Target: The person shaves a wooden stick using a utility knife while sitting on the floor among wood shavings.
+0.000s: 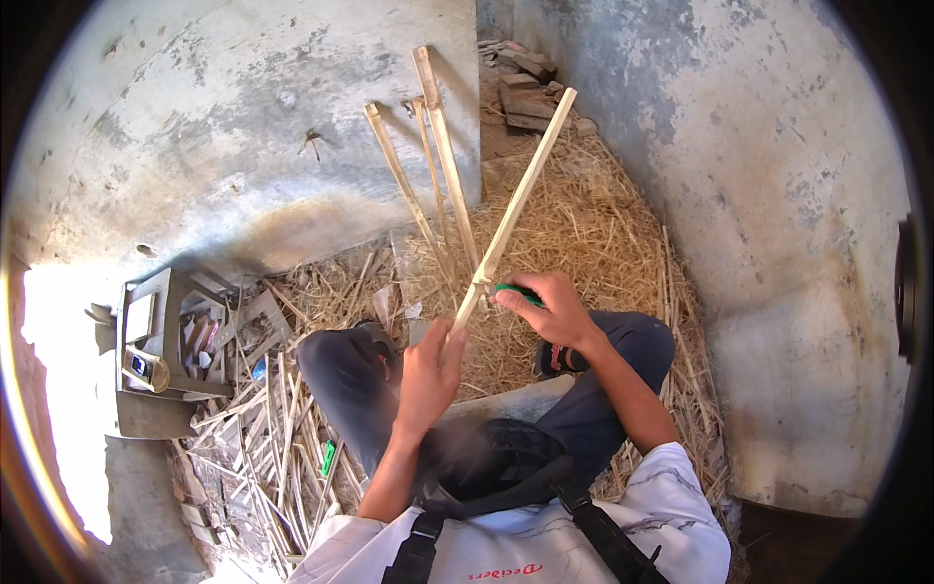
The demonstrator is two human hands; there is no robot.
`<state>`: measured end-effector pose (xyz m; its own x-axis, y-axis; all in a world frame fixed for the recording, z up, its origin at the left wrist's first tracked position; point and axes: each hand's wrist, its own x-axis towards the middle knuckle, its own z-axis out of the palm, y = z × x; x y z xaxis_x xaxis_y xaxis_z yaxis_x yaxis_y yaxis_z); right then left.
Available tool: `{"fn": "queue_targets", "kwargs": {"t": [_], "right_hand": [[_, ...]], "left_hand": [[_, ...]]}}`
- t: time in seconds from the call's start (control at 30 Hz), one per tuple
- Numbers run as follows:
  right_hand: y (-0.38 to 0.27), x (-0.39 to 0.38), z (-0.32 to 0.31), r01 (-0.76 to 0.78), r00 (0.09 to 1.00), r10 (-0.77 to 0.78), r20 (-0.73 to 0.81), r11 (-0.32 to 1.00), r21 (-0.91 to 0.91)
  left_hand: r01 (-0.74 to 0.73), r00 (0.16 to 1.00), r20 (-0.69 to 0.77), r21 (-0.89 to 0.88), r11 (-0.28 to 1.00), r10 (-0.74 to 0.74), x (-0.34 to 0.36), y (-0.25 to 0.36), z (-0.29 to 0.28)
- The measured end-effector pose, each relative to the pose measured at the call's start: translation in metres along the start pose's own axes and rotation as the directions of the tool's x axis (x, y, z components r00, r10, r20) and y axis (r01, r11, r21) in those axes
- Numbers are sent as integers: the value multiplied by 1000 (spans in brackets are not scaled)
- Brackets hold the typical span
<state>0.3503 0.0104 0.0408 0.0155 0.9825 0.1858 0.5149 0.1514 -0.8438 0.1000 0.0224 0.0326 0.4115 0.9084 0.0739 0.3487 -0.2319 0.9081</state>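
Observation:
My left hand [429, 375] is closed round the lower end of a long, pale bamboo strip [527, 185]. The strip slants up and away to the right. In my right hand [553, 310] is a small green-handled knife [522, 291], gripped with the fingers curled over it. Its working end meets the strip just above my left hand, where a node or a curl of shaving shows; the blade itself is too small to make out. My right thumb lies close to the strip.
Several bamboo strips [448, 161] lean against the wall ahead. Shavings [593, 224] cover the ground beyond my knees. To the left are a wooden stand [156, 409] with a phone-like device [143, 367], a heap of split strips [263, 477] and a green object [329, 457]. Bricks [525, 97] lie far back.

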Motion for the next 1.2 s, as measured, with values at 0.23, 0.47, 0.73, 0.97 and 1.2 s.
{"fn": "queue_targets", "kwargs": {"t": [0.23, 0.47, 0.73, 0.97, 1.2], "right_hand": [[-3, -1, -12, 130, 986, -118, 116, 986, -104], [-20, 1, -2, 129, 954, -148, -260, 988, -90], [0, 1, 17, 197, 905, -248, -345, 964, -177], [4, -1, 12, 10, 975, -26, -223, 997, -72], [14, 1, 12, -65, 991, 116, -65, 848, 526]], "left_hand": [[385, 907, 343, -448, 807, -243, 5, -4, -5], [163, 985, 97, -211, 964, -145, 8, -10, 13], [71, 997, 29, -40, 997, -69, 9, -4, 22], [121, 988, 116, -178, 977, -102, 9, -14, 17], [424, 881, 423, -512, 747, -211, 13, -2, 3]]}}
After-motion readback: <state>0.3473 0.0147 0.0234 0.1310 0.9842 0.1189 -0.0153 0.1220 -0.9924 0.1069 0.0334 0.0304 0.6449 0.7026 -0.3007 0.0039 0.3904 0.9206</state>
